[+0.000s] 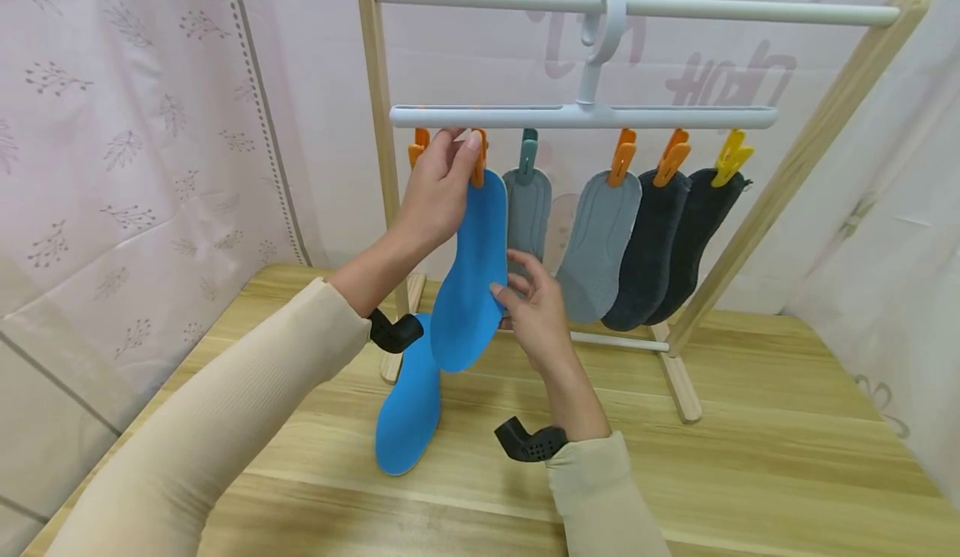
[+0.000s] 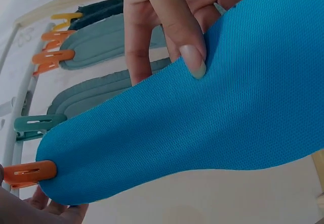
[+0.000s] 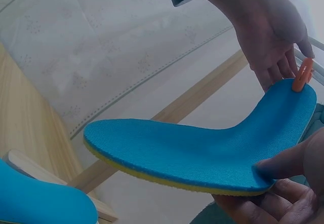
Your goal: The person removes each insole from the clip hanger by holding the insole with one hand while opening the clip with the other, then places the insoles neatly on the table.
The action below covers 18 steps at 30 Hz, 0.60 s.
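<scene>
A blue insole (image 1: 471,273) hangs heel up from an orange clip (image 1: 479,159) on the hanger's left half. My left hand (image 1: 437,182) pinches that clip, its thumb at the clip's top end and its fingertips showing behind the heel in the left wrist view. Lower down, my right hand (image 1: 534,303) grips the insole's right edge, thumb on the blue face and fingers behind. Yellow shows along the insole's underside in the right wrist view. A second blue insole (image 1: 408,411) lies on the table, partly hidden behind the hanging one.
The white hanger (image 1: 682,117) hangs from a rod on a wooden rack (image 1: 787,182). A grey insole (image 1: 528,207) under a teal clip (image 1: 528,153) is close behind my right hand. Further right hang another grey insole (image 1: 600,248) and two black insoles (image 1: 651,257). Another orange clip (image 1: 418,147) is at far left.
</scene>
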Each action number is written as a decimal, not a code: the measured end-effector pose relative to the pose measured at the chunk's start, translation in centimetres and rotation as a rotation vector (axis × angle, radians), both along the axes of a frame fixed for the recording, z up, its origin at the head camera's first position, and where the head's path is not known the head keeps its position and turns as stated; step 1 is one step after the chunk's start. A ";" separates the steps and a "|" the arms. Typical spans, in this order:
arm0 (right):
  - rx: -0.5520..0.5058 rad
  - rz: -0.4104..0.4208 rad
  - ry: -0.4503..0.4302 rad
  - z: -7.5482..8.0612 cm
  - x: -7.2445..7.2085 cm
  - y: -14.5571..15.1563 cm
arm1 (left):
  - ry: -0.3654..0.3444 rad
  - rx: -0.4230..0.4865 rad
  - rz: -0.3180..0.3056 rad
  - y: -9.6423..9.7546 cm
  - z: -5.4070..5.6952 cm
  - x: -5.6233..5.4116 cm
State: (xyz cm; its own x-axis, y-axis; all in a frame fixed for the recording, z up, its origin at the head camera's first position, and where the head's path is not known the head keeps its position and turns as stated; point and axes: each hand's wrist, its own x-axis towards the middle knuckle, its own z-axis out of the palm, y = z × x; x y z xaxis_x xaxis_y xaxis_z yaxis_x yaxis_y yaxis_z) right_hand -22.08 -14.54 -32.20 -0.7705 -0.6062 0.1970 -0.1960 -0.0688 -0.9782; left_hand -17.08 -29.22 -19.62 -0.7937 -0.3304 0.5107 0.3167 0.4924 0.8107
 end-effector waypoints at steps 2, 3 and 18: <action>0.005 -0.006 0.001 0.0 -0.1 0.0 | 0.014 -0.012 0.004 0.0 0.0 -0.2; 0.007 -0.007 0.004 0.0 -0.1 0.1 | 0.017 -0.016 0.006 -0.1 0.0 -0.3; -0.003 0.011 -0.002 -0.1 -0.2 0.0 | -0.010 0.019 0.011 -0.6 0.2 -0.9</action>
State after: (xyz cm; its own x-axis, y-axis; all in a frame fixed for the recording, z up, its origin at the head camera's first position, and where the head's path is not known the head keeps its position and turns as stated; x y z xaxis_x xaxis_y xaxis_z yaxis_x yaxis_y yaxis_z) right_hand -22.29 -14.53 -32.26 -0.7639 -0.6143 0.1976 -0.1933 -0.0742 -0.9783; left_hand -17.96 -29.84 -19.46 -0.7953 -0.3484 0.4961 0.3030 0.4803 0.8231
